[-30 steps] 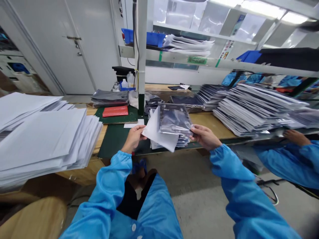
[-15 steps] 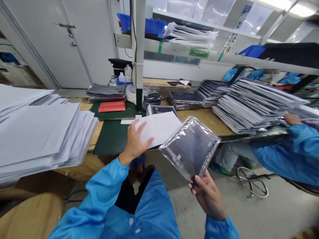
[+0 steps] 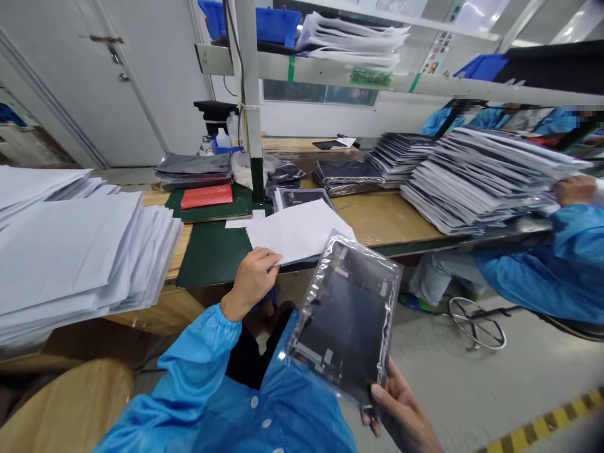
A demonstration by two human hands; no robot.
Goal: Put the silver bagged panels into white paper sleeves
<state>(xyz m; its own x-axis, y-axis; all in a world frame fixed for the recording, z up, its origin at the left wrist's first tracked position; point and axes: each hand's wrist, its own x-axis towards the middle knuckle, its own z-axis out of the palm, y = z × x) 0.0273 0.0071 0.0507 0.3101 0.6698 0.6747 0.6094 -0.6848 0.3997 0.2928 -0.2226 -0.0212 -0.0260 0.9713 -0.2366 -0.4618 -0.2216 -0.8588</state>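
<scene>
My right hand (image 3: 401, 406) grips the lower corner of a flat dark panel in a clear plastic sleeve (image 3: 349, 314), held tilted in front of my body. At the bench's front edge, my left hand (image 3: 255, 277) pinches the near corner of a white envelope (image 3: 299, 229). The envelope lies on the green mat (image 3: 207, 258). Behind it, and partly covered by it, is another sleeved dark panel (image 3: 302, 197).
A tall stack of white envelopes (image 3: 70, 251) stands at the left. A red bubble pouch (image 3: 206, 195) lies behind the mat. Filled sleeves (image 3: 472, 189) are piled at the right, where a co-worker's hand (image 3: 576, 189) touches them. An upright post (image 3: 250, 94) rises from the bench.
My left hand has closed from spread fingers onto the envelope's near corner. My right hand has brought the sleeved panel lower and nearer, turning it more upright.
</scene>
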